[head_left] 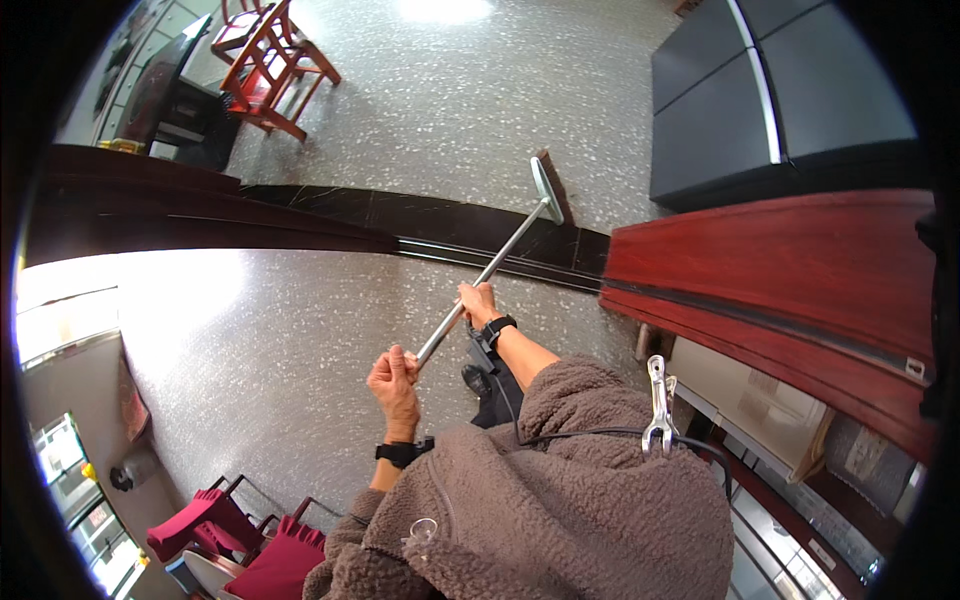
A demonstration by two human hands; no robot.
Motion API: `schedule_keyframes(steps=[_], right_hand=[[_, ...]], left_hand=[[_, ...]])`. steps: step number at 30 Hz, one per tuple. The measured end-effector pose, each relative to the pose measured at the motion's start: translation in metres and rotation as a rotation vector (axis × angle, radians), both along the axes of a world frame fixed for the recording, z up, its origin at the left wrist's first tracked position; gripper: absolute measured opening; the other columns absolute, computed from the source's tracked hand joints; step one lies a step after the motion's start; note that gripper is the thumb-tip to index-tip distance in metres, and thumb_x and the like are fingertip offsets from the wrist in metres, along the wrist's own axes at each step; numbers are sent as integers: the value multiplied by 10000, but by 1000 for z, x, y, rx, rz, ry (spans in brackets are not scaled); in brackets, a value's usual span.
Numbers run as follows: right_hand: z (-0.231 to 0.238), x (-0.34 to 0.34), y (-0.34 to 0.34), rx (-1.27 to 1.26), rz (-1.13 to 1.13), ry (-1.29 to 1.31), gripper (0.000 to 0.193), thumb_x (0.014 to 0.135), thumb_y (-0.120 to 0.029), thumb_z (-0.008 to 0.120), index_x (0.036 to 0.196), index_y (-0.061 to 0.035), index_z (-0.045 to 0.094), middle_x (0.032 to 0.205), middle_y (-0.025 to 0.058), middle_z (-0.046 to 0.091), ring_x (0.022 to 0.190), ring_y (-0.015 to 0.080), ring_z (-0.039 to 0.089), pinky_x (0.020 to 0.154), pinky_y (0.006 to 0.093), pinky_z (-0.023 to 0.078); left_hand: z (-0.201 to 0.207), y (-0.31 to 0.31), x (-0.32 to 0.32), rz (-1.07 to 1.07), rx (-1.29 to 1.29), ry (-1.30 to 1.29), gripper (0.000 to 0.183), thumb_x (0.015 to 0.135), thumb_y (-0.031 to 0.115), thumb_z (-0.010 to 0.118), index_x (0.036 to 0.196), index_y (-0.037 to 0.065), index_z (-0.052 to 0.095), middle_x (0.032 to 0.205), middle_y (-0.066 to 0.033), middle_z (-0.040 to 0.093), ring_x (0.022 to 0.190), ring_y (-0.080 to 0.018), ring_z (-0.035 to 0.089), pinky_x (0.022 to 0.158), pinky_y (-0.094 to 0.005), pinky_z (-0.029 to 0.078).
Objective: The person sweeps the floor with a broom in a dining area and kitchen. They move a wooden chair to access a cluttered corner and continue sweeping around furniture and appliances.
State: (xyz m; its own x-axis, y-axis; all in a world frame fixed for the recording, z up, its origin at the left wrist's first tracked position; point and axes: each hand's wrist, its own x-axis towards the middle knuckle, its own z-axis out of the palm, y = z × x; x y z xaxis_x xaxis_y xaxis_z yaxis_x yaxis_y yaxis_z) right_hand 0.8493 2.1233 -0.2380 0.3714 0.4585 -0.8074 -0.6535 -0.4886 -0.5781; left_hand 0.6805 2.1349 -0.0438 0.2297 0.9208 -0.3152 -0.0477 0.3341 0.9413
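A broom (510, 245) with a silver pole slants up and to the right from my hands. Its head (546, 188), pale on top with dark bristles, lies at the far side of the black threshold (450, 222), partly over the speckled floor beyond. My left hand (395, 385) is closed around the top end of the pole. Farther down the pole, my right hand (478, 303) grips it too. Both wrists carry black bands. One of my dark shoes (476, 380) shows just below the right hand.
A red wooden door (770, 245) stands at the right, with a dark grey cabinet (780, 100) behind it. Red wooden chairs (275, 80) are at the far left. Chairs with crimson covers (275, 560) stand near left. A dark door frame (200, 215) borders the threshold.
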Motion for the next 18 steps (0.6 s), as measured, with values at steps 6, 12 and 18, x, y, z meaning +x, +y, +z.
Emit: schedule_keyframes(steps=[6,12,18], right_hand=[[74,-30,-32,39,-432,268,188,825,-180,536,745,-9,536,623,120,534,406,173,430,383,308,363],[54,14,-94,123,-729,569,136,802,-127,514,754,-81,395,659,58,374,437,148,278,393,263,286],[27,124,-84,354,-746,684,203,816,-101,540,657,-148,424,555,-27,376,428,127,322,409,246,317]], left_hand=[[68,21,0,-398,166,-200,364,973,166,534,637,54,451,543,8,436,520,-96,381,574,-288,364],[73,-9,94,-520,120,-118,250,947,153,551,719,56,514,653,9,513,601,-67,451,601,-238,408],[71,-5,217,-805,361,25,388,917,161,631,596,48,444,564,71,339,548,-21,276,455,-241,210]])
